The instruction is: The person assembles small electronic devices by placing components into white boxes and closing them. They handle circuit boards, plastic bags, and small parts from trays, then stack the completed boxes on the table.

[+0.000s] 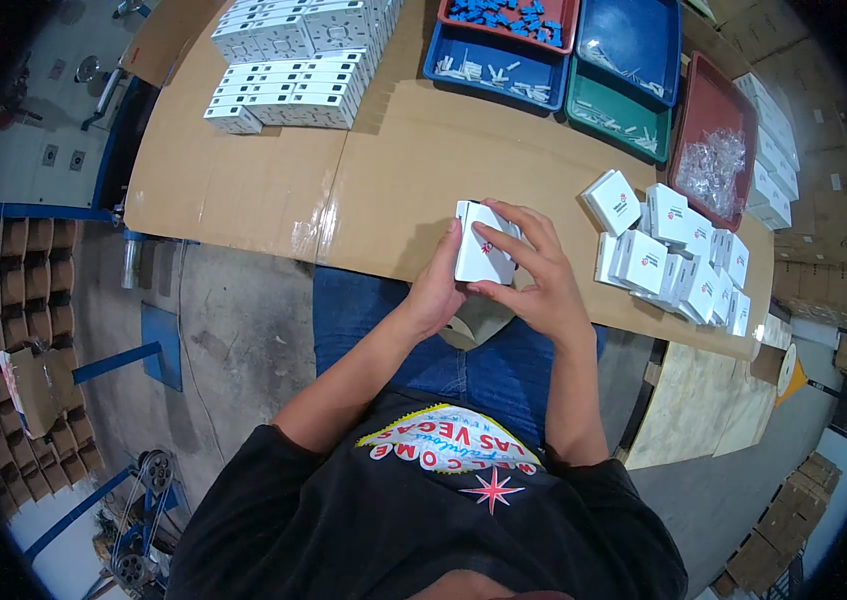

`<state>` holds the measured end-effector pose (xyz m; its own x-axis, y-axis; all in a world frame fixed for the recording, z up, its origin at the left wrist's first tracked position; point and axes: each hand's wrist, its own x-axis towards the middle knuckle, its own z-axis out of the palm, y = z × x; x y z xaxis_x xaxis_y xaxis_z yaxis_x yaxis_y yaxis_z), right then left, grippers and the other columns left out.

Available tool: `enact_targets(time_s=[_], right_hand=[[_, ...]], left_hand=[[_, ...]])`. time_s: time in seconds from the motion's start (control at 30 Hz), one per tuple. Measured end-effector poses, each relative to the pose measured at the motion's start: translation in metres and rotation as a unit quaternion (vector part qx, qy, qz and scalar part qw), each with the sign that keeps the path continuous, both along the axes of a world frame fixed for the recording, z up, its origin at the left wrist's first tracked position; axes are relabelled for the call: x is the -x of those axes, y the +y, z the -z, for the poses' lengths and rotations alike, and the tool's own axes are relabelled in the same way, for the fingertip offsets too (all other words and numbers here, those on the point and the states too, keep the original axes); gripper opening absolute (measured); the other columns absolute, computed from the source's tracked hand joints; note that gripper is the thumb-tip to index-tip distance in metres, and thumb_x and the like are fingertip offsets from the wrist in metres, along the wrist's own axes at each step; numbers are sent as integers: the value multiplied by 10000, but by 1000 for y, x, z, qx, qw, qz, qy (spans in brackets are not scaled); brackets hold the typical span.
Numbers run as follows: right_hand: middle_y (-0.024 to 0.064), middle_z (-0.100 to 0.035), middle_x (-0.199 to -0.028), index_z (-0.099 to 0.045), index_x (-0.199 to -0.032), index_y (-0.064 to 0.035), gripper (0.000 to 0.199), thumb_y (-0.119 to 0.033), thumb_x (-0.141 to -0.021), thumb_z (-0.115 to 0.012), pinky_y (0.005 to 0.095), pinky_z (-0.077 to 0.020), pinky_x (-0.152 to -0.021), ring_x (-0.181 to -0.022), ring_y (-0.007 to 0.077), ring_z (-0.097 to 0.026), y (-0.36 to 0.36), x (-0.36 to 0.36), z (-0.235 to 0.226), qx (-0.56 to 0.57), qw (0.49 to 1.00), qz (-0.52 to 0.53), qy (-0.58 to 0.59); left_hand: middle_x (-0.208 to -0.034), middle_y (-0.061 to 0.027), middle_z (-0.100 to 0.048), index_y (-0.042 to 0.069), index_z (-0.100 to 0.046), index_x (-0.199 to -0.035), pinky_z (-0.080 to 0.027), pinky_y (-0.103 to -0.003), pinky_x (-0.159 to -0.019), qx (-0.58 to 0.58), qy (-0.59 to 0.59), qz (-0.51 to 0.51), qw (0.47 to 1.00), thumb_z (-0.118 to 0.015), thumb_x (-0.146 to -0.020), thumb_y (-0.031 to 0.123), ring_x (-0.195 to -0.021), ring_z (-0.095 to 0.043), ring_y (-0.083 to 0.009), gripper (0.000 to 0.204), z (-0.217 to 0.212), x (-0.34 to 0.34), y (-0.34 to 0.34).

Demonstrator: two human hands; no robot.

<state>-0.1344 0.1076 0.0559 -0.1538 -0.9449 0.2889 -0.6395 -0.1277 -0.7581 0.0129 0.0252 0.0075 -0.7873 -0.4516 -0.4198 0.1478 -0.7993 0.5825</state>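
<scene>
Near the table's front edge, a small white box (483,252) with a red mark is held upright between both my hands. My left hand (435,285) is closed along its left side, the thumb near the top edge. From the right, my right hand (541,270) grips it, with fingers over the front and top and the thumb by the lower edge. A dark strip shows at the box's top; whether that is an opening cannot be told. To the right lies a loose pile of similar small white boxes (640,262), some tilted against each other.
Cardboard covers the table (253,190). White boxes (288,95) are stacked at the far left. Toward the back are a blue tray (498,92) of white pieces, a red tray (573,22) of blue parts, a green tray (611,128) and a dark red tray (688,110) holding clear plastic.
</scene>
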Motion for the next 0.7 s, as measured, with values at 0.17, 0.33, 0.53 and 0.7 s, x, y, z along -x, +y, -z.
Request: enact_targets(time_s=[0.17, 0.33, 0.53, 0.7], right_hand=[[93, -567, -1457, -707, -1318, -165, 671, -190, -671, -885, 450, -443, -1099, -1324, 332, -509, -2, 0, 1, -4, 1000, -1, 0], [88, -568, -1462, -708, -1321, -175, 671, -199, -673, -882, 449, -444, -1101, -1329, 329, -506, -2, 1, 1, 0, 1000, -3, 1], [76, -560, -1480, -705, -1318, -173, 678, -197, -663, -879, 447, -444, -1107, -1336, 328, -505, -1, 4, 8, 1, 1000, 7, 22], [129, -569, -1454, -692, -1301, -83, 640, -213, -706, -885, 431, -441, -1105, -1325, 339, -518, -3, -7, -3, 32, 996, 74, -23]], left_hand=[[-1338, -83, -601, 135, -414, -1503, -516, -399, -980, -3, -3, -8, 1000, -251, -1094, 596, -1207, -616, -200, 638, 3, 1, 0], [-1334, -85, -595, 137, -404, -1507, -524, -390, -974, 26, -7, -4, 1000, -258, -1098, 584, -1201, -618, -197, 623, 0, -2, 0], [-1306, -73, -597, 111, -407, -1502, -516, -379, -996, 76, -4, 12, 997, -426, -1109, 416, -1191, -615, -177, 498, 4, -7, -3], [-1351, -71, -581, 66, -419, -1484, -482, -401, -1059, 77, -50, 16, 996, -538, -1085, 216, -1227, -595, -190, 443, -10, -13, -6]])
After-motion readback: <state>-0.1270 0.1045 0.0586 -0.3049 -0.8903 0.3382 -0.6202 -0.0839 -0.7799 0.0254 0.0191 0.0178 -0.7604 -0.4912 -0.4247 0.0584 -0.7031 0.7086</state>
